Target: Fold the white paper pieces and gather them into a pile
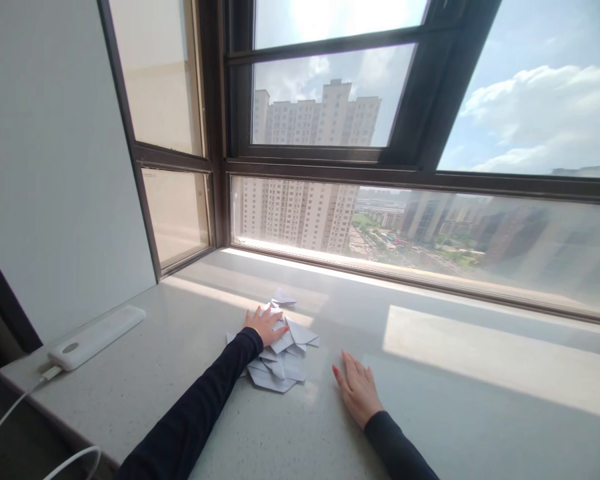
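While both palms lie flat, nothing is gripped.
Right hand: my right hand rests open on the bare bench, nearest me, holding nothing.
Paper pile: folded white paper pieces are heaped just left of it, many apparently finished.
Left hand: my left hand presses open on the pile's far side.
Power bank: the power bank lies far left, cable attached.
Left to do: I judge gathering remains.

Left hand flat on folded papers (right hand beside).
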Demonstrator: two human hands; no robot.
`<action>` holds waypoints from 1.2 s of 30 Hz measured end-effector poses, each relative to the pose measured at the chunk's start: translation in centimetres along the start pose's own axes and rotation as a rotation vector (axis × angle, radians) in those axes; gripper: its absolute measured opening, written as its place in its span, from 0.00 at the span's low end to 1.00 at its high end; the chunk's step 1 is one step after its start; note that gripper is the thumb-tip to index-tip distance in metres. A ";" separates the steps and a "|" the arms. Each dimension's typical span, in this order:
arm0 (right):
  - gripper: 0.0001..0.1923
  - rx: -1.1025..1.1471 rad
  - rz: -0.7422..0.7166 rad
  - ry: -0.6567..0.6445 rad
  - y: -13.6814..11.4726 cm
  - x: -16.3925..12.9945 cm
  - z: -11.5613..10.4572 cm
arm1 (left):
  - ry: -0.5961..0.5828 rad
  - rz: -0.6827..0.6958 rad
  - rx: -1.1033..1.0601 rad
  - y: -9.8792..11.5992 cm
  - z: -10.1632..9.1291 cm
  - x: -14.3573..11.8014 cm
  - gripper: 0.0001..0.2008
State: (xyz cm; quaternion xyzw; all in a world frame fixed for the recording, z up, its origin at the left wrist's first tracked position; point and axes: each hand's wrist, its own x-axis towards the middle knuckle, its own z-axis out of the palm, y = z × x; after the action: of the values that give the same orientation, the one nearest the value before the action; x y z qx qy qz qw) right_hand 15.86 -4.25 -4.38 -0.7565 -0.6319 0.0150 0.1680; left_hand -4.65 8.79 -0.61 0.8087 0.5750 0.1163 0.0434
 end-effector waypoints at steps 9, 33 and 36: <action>0.23 0.077 -0.067 0.095 0.9 0.0 0.5 | 0.003 0.101 -0.013 3.3 0.1 1.8 0.24; 0.21 0.120 -0.197 0.096 -2.2 -0.1 -2.7 | 0.329 -0.109 0.051 1.2 -0.7 -4.3 0.21; 0.26 0.094 -0.255 0.098 -2.3 -0.3 -2.1 | 0.260 0.068 0.000 1.9 -0.6 -4.7 0.22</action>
State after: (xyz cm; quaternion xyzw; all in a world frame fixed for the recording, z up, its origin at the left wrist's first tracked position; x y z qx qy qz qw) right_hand 14.11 -4.65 -1.83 -0.6612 -0.7125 -0.0140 0.2344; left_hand -4.55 3.70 -0.27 0.8057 0.5483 0.2212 -0.0355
